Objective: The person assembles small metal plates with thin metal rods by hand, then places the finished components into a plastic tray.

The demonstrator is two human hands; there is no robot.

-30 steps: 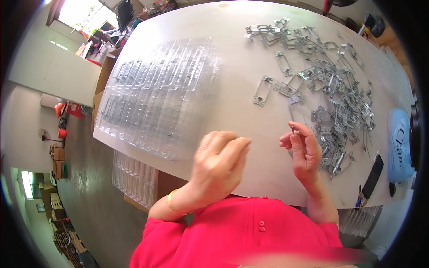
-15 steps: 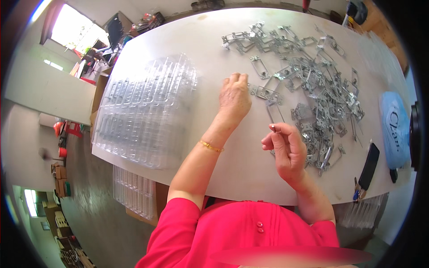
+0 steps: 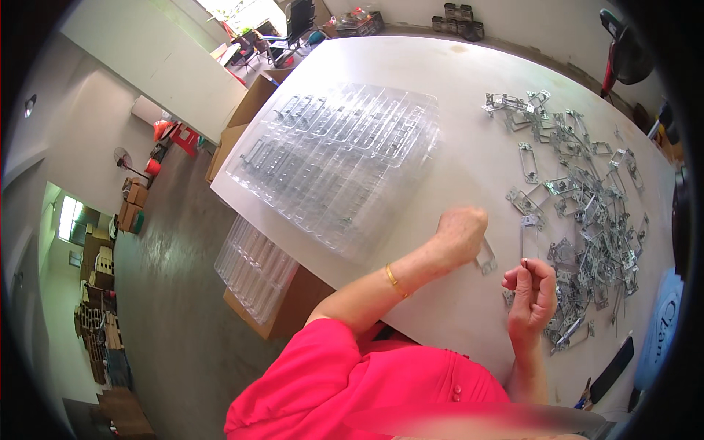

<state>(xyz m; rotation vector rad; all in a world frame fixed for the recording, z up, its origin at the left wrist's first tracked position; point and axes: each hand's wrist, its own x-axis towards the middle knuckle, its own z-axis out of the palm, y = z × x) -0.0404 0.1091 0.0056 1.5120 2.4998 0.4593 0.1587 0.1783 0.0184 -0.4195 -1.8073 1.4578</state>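
My left hand point(image 3: 462, 233), wearing a gold bracelet, is closed over the table with its knuckles up. From under its fingers juts a thin metal frame bracket point(image 3: 486, 259); its other end is hidden by the hand. To the right, my right hand point(image 3: 531, 299) pinches a small dark piece point(image 3: 525, 265) between thumb and fingertips, too small to name. Just beyond those fingertips is another metal frame bracket point(image 3: 529, 233). A heap of loose silver brackets point(image 3: 590, 227) spreads over the right side of the table.
Stacked clear plastic trays point(image 3: 330, 169) cover the left of the white table point(image 3: 455, 81), with more clear trays point(image 3: 253, 268) on a cardboard box point(image 3: 293, 304) below its edge. A black phone point(image 3: 612, 369) and a blue pack point(image 3: 660, 330) lie at the right edge.
The view has turned, so everything sits further right. My left hand has come nearer to my right hand and closed, a bracket now showing under it. The right hand keeps its pinch.
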